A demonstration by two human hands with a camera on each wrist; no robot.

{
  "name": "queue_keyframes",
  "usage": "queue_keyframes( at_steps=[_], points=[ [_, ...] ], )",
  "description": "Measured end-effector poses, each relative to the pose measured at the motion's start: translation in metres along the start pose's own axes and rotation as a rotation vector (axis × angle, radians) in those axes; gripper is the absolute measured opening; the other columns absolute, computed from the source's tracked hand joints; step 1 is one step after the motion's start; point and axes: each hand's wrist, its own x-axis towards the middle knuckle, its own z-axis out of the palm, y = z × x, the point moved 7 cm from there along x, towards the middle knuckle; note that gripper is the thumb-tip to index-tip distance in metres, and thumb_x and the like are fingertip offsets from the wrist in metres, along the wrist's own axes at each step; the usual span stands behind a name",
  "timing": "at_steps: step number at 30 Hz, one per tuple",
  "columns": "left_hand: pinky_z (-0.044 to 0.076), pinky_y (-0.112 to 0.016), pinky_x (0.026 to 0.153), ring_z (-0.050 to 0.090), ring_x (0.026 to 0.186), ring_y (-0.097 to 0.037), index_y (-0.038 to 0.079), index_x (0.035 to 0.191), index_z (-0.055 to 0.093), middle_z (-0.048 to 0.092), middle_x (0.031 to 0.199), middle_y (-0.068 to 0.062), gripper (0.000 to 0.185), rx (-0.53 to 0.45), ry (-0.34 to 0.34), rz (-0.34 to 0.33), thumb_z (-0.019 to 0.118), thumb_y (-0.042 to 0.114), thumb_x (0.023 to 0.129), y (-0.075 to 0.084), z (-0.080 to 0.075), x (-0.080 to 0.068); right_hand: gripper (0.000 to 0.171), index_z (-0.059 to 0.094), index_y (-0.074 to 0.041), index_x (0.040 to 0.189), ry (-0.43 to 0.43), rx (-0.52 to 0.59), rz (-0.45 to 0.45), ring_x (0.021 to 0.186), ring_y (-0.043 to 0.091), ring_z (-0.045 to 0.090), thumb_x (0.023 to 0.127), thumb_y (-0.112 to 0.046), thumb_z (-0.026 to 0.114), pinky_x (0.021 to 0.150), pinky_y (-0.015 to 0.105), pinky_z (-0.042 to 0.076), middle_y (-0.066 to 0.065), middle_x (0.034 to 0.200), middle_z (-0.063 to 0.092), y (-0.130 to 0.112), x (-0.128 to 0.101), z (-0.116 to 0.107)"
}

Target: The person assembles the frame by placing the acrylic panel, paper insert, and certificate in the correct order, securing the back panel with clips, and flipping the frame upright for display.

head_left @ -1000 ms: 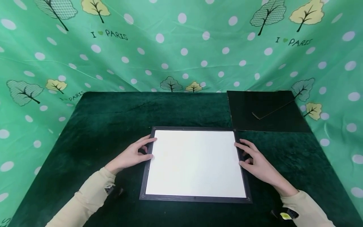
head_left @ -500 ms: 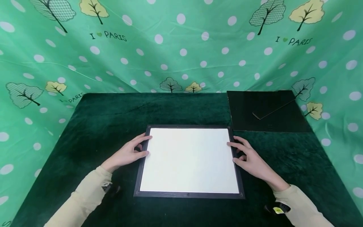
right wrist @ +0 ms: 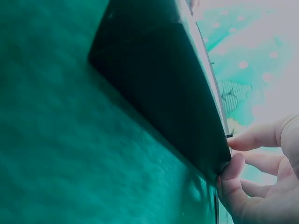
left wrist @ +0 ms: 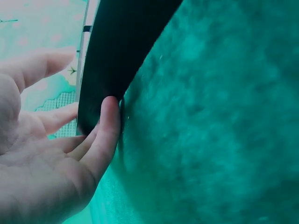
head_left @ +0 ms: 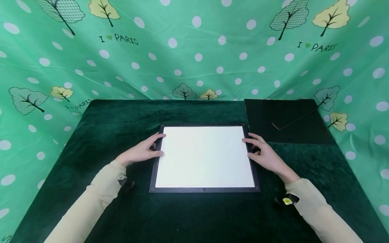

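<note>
A shallow box-like frame (head_left: 204,157) with a white face and a dark border lies flat on the dark green cloth. My left hand (head_left: 140,151) grips its left side, with thumb and forefinger on the border and other fingers curled at the edge. On the opposite side my right hand (head_left: 267,156) holds it the same way. In the left wrist view the frame's thick black side wall (left wrist: 124,46) shows, with curled fingertips against its lower edge. The right wrist view shows the other black wall (right wrist: 159,88), pinched near its far end. The frame's underside is hidden.
A flat black board (head_left: 294,133) with a bent line across it lies at the back right, close to the frame's far right corner. The green cloth (head_left: 121,114) covers the table. A dotted green curtain (head_left: 182,40) hangs behind and along both sides.
Both hands have moved the frame, first slightly left and toward me, then away from me toward the back of the table. Their hold on its sides stays the same. The black board has not moved.
</note>
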Motion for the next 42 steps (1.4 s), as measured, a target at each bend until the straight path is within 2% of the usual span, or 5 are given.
queue_keyframes(
  at_steps=[15,23,29,35,42],
  points=[
    [0.046,-0.05,0.086,0.047,0.113,-0.036,0.023,0.151,0.027,0.043,0.133,-0.02,0.072,0.017,0.012,-0.011,0.067,0.031,0.092,-0.005,-0.01,0.013,0.053,0.044,-0.001,0.143,-0.044,0.035,0.028,0.107,0.037,0.047,0.094,-0.007,0.062,0.081,0.044,0.046,0.025,0.151,0.017,0.015,0.019,-0.01],
    [0.044,-0.048,0.086,0.046,0.111,-0.033,0.023,0.152,0.029,0.039,0.134,-0.017,0.071,-0.027,0.014,0.037,0.067,0.032,0.092,-0.008,-0.01,0.012,0.056,0.038,-0.004,0.146,-0.092,0.106,0.029,0.109,0.038,0.053,0.095,-0.01,0.061,0.081,0.038,0.05,0.024,0.147,0.026,0.021,0.012,-0.02],
    [0.043,-0.05,0.087,0.045,0.111,-0.033,0.024,0.152,0.029,0.039,0.133,-0.017,0.07,-0.023,0.015,0.035,0.066,0.034,0.092,-0.009,-0.011,0.013,0.055,0.034,-0.001,0.147,-0.091,0.073,0.034,0.105,0.039,0.056,0.098,-0.014,0.057,0.078,0.038,0.05,0.027,0.144,0.033,0.032,0.003,-0.044],
    [0.042,-0.053,0.088,0.045,0.112,-0.033,0.025,0.152,0.029,0.041,0.13,-0.017,0.071,-0.027,0.012,0.038,0.066,0.035,0.092,-0.009,-0.012,0.014,0.056,0.029,0.003,0.148,-0.052,0.001,0.126,0.109,0.044,0.053,0.103,-0.026,0.047,0.076,0.034,0.052,0.032,0.142,0.033,0.063,-0.003,-0.074],
    [0.043,-0.05,0.087,0.046,0.111,-0.032,0.027,0.152,0.029,0.041,0.131,-0.015,0.071,-0.037,0.016,0.027,0.066,0.035,0.092,-0.012,-0.011,0.013,0.056,0.031,0.007,0.145,0.056,-0.076,0.191,0.101,0.021,0.053,0.104,-0.029,0.043,0.07,0.02,0.049,0.034,0.133,0.039,0.101,-0.014,-0.118]
  ],
)
